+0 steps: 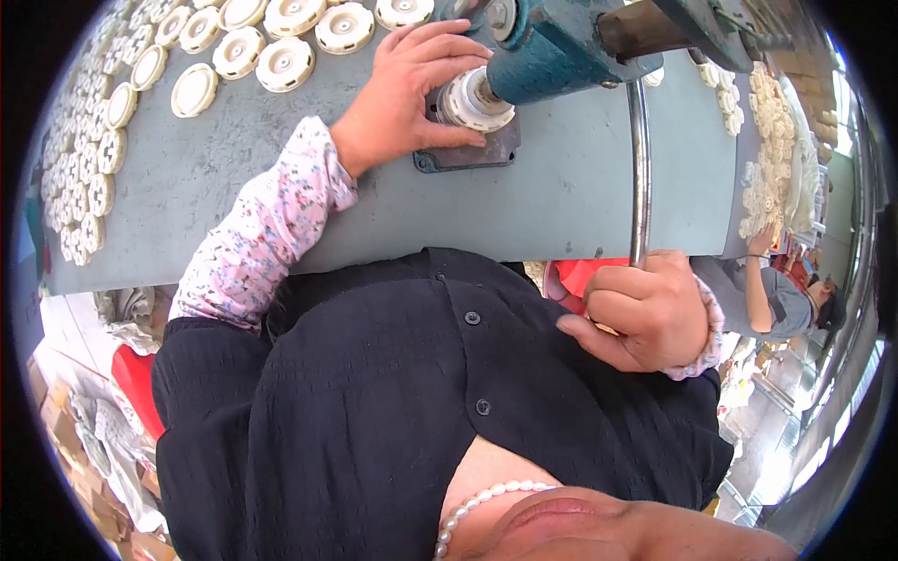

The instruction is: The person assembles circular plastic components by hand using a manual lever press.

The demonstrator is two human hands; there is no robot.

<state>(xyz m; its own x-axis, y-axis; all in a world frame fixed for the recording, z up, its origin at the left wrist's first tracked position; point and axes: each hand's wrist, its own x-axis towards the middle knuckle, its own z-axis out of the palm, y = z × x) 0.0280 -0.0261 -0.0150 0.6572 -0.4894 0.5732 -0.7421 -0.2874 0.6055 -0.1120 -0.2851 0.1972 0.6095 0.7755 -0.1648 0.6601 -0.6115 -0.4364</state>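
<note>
A green-blue hand press [557, 56] stands at the table's far edge, its head down over a round cream plastic part [466, 110]. That part rests on the press's dark square base [477, 155]. From the left, my left hand [398, 103] curves round the part, thumb on the near side and fingers on the far side. My right hand [650, 313] is closed round the lower end of the press's long metal lever [640, 178], close to my body. Its grip hides the end of the lever.
Several round cream parts [284, 64] lie spread over the grey table [309, 103] at the far left, with more in rows along its left edge. Another pile of cream parts [772, 140] is at the right. A co-worker [772, 294] in grey sits beyond my right hand.
</note>
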